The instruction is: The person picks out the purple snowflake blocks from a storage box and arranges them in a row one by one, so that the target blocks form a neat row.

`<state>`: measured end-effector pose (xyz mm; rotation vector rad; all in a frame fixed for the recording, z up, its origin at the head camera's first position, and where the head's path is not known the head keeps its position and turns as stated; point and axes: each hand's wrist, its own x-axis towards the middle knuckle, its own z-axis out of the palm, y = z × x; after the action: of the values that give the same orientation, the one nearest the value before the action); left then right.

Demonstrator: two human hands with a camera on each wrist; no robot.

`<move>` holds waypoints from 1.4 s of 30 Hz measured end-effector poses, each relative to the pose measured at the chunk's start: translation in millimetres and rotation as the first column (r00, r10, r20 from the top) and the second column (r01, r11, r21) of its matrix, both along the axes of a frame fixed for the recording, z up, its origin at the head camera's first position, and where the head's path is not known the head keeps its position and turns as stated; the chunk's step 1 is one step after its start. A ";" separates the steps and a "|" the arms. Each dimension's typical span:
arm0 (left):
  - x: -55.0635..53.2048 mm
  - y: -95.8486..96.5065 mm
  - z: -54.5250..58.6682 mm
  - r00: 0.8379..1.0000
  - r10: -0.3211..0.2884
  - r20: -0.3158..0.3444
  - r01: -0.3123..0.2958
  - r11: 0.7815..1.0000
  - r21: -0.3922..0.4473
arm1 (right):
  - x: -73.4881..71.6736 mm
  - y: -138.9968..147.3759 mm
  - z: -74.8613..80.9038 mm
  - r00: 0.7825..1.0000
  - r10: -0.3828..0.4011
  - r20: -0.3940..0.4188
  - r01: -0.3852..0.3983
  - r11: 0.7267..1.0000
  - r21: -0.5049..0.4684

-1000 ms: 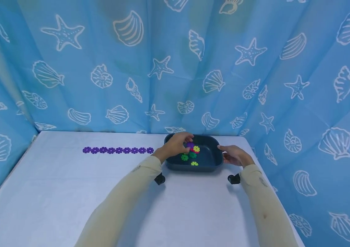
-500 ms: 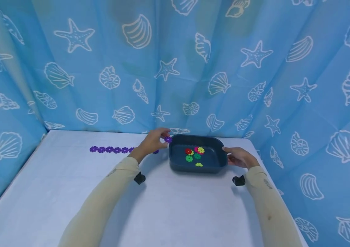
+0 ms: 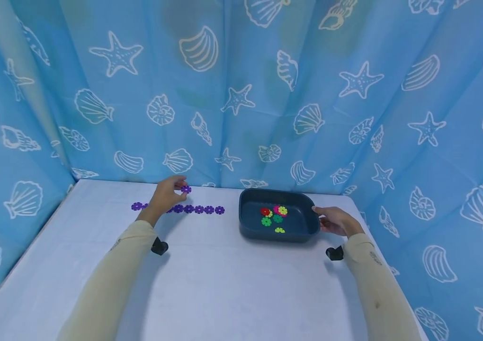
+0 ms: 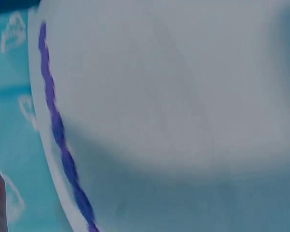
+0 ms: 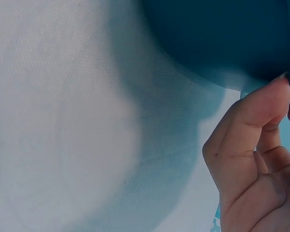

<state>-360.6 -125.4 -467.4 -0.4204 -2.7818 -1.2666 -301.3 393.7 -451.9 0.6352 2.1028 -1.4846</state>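
Observation:
My left hand (image 3: 165,195) pinches a purple flower-shaped disc (image 3: 186,189) between thumb and fingers, held above the table. Under and beside that hand runs a row of purple flower discs (image 3: 199,209), part of it hidden by the hand in the head view. The same row (image 4: 58,128) slants down the left side of the left wrist view. My right hand (image 3: 334,220) grips the right rim of a dark oblong tub (image 3: 280,235), thumb on the edge. Inside the tub lie a red disc (image 3: 264,212), a pink one, and several green and yellow ones.
A white cloth covers the table (image 3: 224,289). Behind it and along the right hangs a blue curtain (image 3: 241,128) with white shell prints. Black wrist camera mounts (image 3: 159,246) sit below both wrists.
My left hand has lifted a purple disc out of the tub and carried it left over the row. The right hand stays on the tub's rim; the head view has shifted slightly.

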 end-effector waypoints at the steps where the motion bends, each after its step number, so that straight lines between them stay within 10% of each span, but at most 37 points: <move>1: 0.1 -8.5 -1.4 1.000 0.015 0.006 -0.015 1.000 -0.007 | 0.4 0.3 -0.5 1.000 0.001 0.000 -0.001 1.000 0.003; 17: 26.3 -122.6 -18.7 0.962 0.254 0.100 -0.240 0.962 -0.133 | 2.1 6.0 -3.8 1.000 -0.004 -0.013 0.004 1.000 0.010; 42: 37.6 -143.2 -34.9 0.929 0.345 0.132 -0.319 0.930 -0.184 | 0.4 -0.3 0.2 1.000 0.020 -0.002 -0.020 1.000 0.000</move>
<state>-323.1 -268.6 -502.3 0.1570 -2.9300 -1.0467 -300.9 393.5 -451.7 0.6108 2.1045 -1.4755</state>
